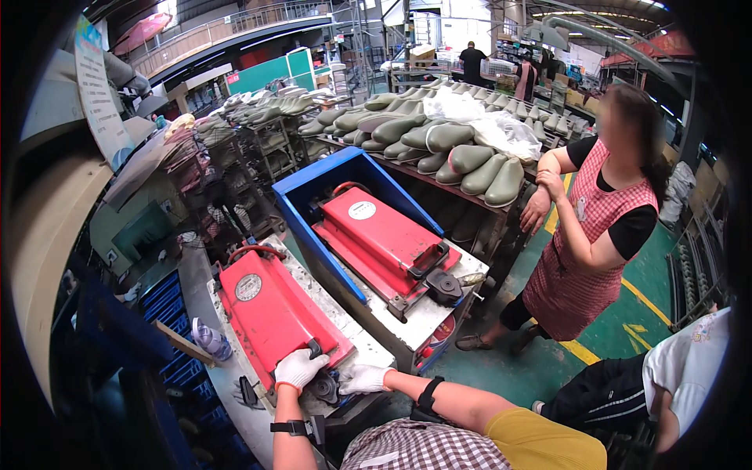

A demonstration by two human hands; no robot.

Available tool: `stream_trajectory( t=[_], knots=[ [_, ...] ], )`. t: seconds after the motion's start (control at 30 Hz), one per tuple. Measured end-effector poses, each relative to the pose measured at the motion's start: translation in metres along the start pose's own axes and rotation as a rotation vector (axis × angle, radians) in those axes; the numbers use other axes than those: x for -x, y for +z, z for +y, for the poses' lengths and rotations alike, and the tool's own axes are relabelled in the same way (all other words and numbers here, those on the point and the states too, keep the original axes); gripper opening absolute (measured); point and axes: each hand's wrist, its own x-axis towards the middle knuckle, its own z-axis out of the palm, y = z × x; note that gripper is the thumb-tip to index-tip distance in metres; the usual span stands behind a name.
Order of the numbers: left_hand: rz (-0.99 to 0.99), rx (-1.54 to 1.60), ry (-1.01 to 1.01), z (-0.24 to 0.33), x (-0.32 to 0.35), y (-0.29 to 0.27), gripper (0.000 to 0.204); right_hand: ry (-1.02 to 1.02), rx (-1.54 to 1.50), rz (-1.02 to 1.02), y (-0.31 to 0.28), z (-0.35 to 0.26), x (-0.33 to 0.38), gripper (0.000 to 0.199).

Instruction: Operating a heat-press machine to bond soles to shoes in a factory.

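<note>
A red metal press cover point(270, 309) with a round pale label lies on a white worktop right in front of me. My left hand point(301, 368), in a white knit glove, is at its near end, fingers closed round a black handle point(315, 347). Just below sits a black round knob point(323, 388) on the front of the machine. My right hand point(364, 379), also gloved in white, rests close beside that knob at the worktop's near edge. Its fingers are too small and bunched to read clearly. Both wrists carry black straps.
A second red press cover point(376, 235) stands to the right in a blue housing point(345, 168). Behind it, racks hold many olive-green boots point(470, 164) under plastic sheeting. A person in a checked apron point(583, 243) stands at right; another sits at lower right. Blue crates point(176, 309) are stacked left.
</note>
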Motion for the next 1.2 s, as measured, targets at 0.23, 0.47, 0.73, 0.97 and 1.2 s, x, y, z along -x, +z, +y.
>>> stream_trajectory(
  t=[0.23,0.47,0.73,0.97,1.2],
  knots=[
    [0.007,0.015,-0.001,-0.001,0.0,0.0,0.064,-0.024,0.001,-0.007,0.0,0.002,-0.001,0.03],
    [0.01,0.009,0.006,-0.002,-0.001,0.002,0.064,-0.003,-0.001,-0.011,0.001,0.005,-0.005,0.036],
    [0.013,-0.01,0.012,-0.001,0.0,0.001,0.065,-0.005,-0.013,-0.014,0.002,0.01,-0.009,0.031],
    [0.013,-0.005,0.016,-0.002,0.0,0.001,0.066,-0.015,-0.011,0.003,0.002,0.007,-0.006,0.026],
    [0.03,-0.026,0.033,-0.003,-0.001,0.002,0.066,0.042,-0.045,0.009,0.002,0.0,0.0,0.029]
  ],
)
